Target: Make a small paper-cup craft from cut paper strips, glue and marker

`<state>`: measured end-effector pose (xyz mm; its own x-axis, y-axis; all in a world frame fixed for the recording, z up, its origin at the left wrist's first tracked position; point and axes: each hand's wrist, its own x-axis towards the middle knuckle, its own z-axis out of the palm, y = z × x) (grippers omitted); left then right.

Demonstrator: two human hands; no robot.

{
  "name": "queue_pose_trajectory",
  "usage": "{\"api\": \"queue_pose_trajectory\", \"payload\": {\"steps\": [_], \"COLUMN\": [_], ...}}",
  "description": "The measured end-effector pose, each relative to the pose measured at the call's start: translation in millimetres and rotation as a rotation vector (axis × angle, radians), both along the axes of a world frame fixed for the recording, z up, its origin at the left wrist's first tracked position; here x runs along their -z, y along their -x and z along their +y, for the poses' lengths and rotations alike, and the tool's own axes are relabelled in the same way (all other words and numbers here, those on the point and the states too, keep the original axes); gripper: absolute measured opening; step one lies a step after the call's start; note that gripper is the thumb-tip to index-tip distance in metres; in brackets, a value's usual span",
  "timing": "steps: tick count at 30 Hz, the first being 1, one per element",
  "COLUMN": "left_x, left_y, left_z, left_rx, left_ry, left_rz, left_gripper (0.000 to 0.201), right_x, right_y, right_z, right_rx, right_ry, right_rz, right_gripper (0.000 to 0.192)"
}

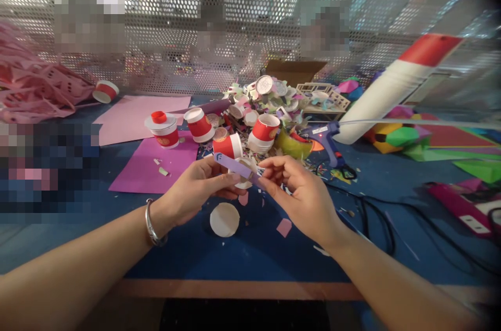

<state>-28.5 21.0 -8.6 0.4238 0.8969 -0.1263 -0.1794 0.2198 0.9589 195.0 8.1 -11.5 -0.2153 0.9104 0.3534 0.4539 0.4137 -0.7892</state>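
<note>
Head view: left hand (199, 190) and right hand (301, 195) pinch opposite ends of a purple paper strip (237, 166), fingers closed on it, held above the blue table (235, 258). Strip lies just in front of a red paper cup (229, 147), above a white paper disc (224, 219). Step judged: fitting the strip — next, steady alignment. Glue gun (331, 138) rests right of the cup.

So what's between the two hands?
A purple paper strip, pinched by the left hand and right hand, seen in the head view.
</note>
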Motion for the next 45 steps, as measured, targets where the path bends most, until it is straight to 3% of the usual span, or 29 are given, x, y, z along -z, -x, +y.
{"api": "queue_pose_trajectory", "payload": {"steps": [5,8,12,16,19,27,41,45], "left_x": [1.5,3.0,3.2,3.5,4.7,4.6,2.9,4.4], "left_y": [-1,-1,-1,0,1,3,6,8], "left_z": [1,2,2,2,3,9,9,9], "left_rx": [0.043,-0.024,-0.111,-0.215,-0.261,-0.299,-0.318,-0.328], "left_ry": [-0.040,-0.049,-0.064,-0.209,-0.271,-0.095,-0.123,-0.146], "left_rz": [0.052,0.068,0.137,0.213,0.196,0.112,0.137,0.128], "left_gripper": [0.020,0.021,0.021,0.017,0.014,0.019,0.020,0.018], "right_x": [-0.5,-0.2,0.6,1.0,1.7,7.4,6.2,3.2], "right_y": [0,0,1,1,4,12,19,19], "right_z": [0,1,0,-3,-5,-14,-19,-18], "right_rx": [-0.005,0.004,-0.002,-0.049,-0.140,-0.517,-0.592,-0.599], "right_ry": [0.002,-0.050,-0.237,-0.354,-0.331,-0.245,-0.173,-0.073], "right_rz": [-0.019,-0.058,-0.139,-0.189,-0.217,-0.426,-0.470,-0.355], "right_gripper": [0.020,0.019,0.016,0.014,0.009,0.021,0.014,0.010]}}
